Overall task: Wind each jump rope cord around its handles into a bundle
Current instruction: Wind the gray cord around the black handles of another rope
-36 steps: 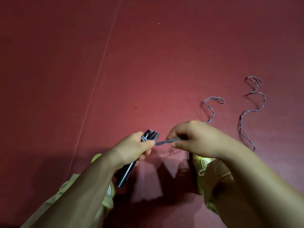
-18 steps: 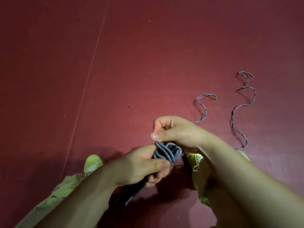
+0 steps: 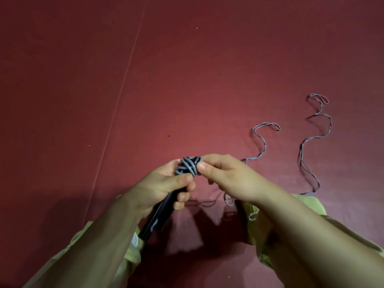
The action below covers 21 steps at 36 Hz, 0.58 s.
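Observation:
My left hand [image 3: 166,186] grips the black jump rope handles [image 3: 160,215], held together and slanting down to the left. Grey cord is wound in several crossing turns [image 3: 188,166] round the handles' upper end, just above my left thumb. My right hand [image 3: 226,177] pinches the cord at the right side of that winding, thumb and fingers curled on it. Loose cord trails off behind my right hand and lies in a wavy loop [image 3: 264,140] on the red floor.
A second wavy doubled cord [image 3: 311,142] lies on the red floor [image 3: 187,80] to the right. My knees in pale green trousers [image 3: 255,215] are under my forearms. A thin pale seam line [image 3: 116,113] runs diagonally across the floor at left.
A second ago only a turn or so sat on the handle tops and my right hand pulled the cord taut to the right. Several turns now cover the handles' end and my right hand is close against it.

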Each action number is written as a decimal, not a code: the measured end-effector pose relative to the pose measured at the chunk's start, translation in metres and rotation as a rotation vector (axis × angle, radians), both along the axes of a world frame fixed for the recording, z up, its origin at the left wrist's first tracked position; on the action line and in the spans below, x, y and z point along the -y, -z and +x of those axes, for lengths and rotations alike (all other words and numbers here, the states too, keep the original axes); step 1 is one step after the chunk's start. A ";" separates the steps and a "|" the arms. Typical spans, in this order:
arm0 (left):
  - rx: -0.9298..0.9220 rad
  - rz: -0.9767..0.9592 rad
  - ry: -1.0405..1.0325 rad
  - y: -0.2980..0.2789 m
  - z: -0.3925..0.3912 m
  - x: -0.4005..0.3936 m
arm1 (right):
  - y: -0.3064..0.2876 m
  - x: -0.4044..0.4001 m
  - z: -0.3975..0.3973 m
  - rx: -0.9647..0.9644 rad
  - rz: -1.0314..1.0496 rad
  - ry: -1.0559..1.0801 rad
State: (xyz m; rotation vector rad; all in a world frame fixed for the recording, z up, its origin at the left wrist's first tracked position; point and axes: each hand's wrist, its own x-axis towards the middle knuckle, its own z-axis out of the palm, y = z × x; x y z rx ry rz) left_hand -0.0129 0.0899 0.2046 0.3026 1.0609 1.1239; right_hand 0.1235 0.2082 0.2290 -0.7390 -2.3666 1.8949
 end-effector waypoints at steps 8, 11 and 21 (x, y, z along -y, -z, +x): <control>-0.035 -0.013 -0.012 -0.004 0.003 -0.003 | 0.010 0.009 -0.004 -0.052 -0.043 0.068; -0.047 -0.011 -0.002 -0.005 0.003 -0.002 | 0.013 0.009 -0.004 -0.062 -0.011 0.124; 0.065 -0.024 0.080 0.000 -0.006 0.007 | 0.019 0.001 -0.004 -0.062 -0.095 0.315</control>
